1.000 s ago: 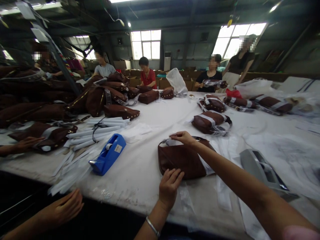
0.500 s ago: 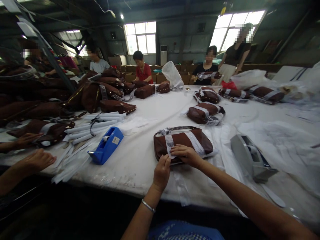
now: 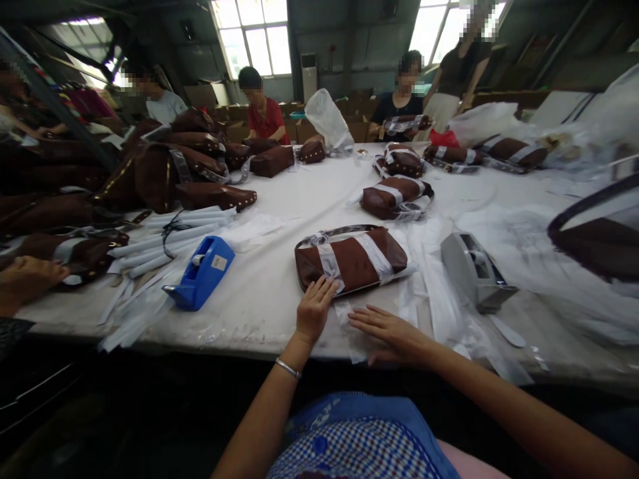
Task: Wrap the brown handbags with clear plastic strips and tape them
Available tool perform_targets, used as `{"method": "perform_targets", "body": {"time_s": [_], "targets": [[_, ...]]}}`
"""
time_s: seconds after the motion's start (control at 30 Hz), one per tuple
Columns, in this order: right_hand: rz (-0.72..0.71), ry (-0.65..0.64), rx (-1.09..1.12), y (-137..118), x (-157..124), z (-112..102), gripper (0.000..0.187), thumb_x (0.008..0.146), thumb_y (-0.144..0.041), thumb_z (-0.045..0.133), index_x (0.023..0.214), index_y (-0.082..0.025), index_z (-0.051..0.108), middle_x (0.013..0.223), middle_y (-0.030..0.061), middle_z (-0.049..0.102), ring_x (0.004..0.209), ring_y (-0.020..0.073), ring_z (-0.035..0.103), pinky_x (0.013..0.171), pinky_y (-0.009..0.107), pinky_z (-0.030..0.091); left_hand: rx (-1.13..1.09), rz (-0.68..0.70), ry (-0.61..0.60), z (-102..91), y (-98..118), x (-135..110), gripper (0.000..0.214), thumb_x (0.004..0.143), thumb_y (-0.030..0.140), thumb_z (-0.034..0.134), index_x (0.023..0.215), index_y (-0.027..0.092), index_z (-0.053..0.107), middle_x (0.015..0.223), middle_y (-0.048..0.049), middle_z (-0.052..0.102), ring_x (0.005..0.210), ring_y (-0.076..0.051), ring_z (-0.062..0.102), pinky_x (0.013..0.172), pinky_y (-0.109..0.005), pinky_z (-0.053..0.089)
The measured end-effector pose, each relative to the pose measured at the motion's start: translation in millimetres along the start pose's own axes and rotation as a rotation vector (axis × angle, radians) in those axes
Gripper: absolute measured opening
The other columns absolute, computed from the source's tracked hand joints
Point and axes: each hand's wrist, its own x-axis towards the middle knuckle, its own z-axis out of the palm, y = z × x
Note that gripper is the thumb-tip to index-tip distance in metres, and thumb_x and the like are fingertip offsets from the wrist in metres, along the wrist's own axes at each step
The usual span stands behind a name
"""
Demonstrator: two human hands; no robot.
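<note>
A brown handbag (image 3: 354, 263) lies on its side in front of me, with clear and whitish wrapping bands around its body and its strap along the far edge. My left hand (image 3: 315, 309) rests its outstretched fingers on the bag's near left edge, over the lower end of one band. My right hand (image 3: 394, 334) is off the bag, fingers extended and flat, just above the table edge. Beside its fingertips lies a clear plastic strip (image 3: 352, 336), partly covered by that hand.
A blue tape dispenser (image 3: 204, 276) stands left, a grey tape dispenser (image 3: 474, 273) right. White paper rolls (image 3: 164, 243) and a heap of brown bags (image 3: 154, 176) fill the left. Another person's hand (image 3: 32, 279) is at far left. A dark strapped bag (image 3: 599, 239) shows at right.
My right hand has come off the handbag toward the near table edge. My left hand stays at the bag's edge, fingers flatter. A dark strapped bag has appeared at right. The camera view has shifted.
</note>
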Motion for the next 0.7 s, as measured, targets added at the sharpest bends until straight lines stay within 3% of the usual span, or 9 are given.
{"method": "perform_targets", "body": {"time_s": [0.07, 0.13, 0.27, 0.37, 0.53, 0.7], "targets": [[0.015, -0.068, -0.012, -7.8, -11.0, 9.2, 0.093, 0.083, -0.045, 0.077, 0.157, -0.024, 0.025, 0.156, 0.0134, 0.034, 0.145, 0.0302, 0.030, 0.122, 0.051, 0.021, 0.002, -0.001, -0.002, -0.2, 0.2, 0.2, 0.053, 0.095, 0.009, 0.050, 0.145, 0.025, 0.045, 0.142, -0.0039, 0.057, 0.137, -0.022, 0.047, 0.114, -0.043, 0.044], [0.021, -0.059, -0.020, -9.5, -13.4, 18.7, 0.087, 0.086, -0.040, 0.073, 0.157, -0.024, 0.025, 0.156, 0.0132, 0.035, 0.145, 0.0294, 0.030, 0.121, 0.051, 0.023, 0.004, -0.002, 0.000, -0.6, 0.7, 0.7, 0.054, 0.094, 0.009, 0.051, 0.146, 0.025, 0.045, 0.142, -0.0041, 0.057, 0.137, -0.022, 0.048, 0.114, -0.043, 0.044], [-0.023, 0.074, -0.069, -0.9, -5.7, 36.5, 0.058, 0.093, -0.019, 0.055, 0.150, -0.023, 0.043, 0.144, 0.0130, 0.053, 0.136, 0.0265, 0.046, 0.115, 0.047, 0.037, 0.015, 0.002, -0.001, -2.1, 1.8, 1.7, 0.054, 0.094, 0.008, 0.051, 0.145, 0.025, 0.045, 0.142, -0.0037, 0.057, 0.136, -0.022, 0.049, 0.113, -0.043, 0.045], [-0.074, 0.187, -0.134, 8.1, 0.1, 46.4, 0.051, 0.092, -0.008, 0.044, 0.140, -0.020, 0.055, 0.133, 0.0137, 0.062, 0.128, 0.0252, 0.055, 0.109, 0.045, 0.045, 0.020, 0.004, -0.005, -3.1, 2.2, 2.1, 0.054, 0.094, 0.007, 0.050, 0.145, 0.024, 0.045, 0.142, -0.0038, 0.057, 0.135, -0.023, 0.050, 0.113, -0.043, 0.045], [-0.162, 0.242, -0.118, 11.6, 1.6, 53.6, 0.043, 0.097, -0.011, 0.043, 0.133, -0.026, 0.061, 0.122, 0.0070, 0.070, 0.120, 0.0231, 0.061, 0.108, 0.046, 0.047, 0.032, 0.010, 0.006, -3.9, 1.7, 2.9, 0.053, 0.094, 0.008, 0.051, 0.145, 0.024, 0.045, 0.142, -0.0036, 0.057, 0.135, -0.022, 0.050, 0.112, -0.042, 0.045], [-0.179, 0.261, -0.083, -4.9, -2.8, 49.9, 0.042, 0.098, -0.013, 0.044, 0.136, -0.026, 0.057, 0.121, 0.0064, 0.070, 0.120, 0.0225, 0.062, 0.108, 0.044, 0.047, 0.032, 0.009, -0.015, -5.1, 1.4, 3.0, 0.056, 0.094, 0.007, 0.050, 0.148, 0.023, 0.041, 0.144, -0.0048, 0.056, 0.137, -0.021, 0.048, 0.114, -0.042, 0.044]]}}
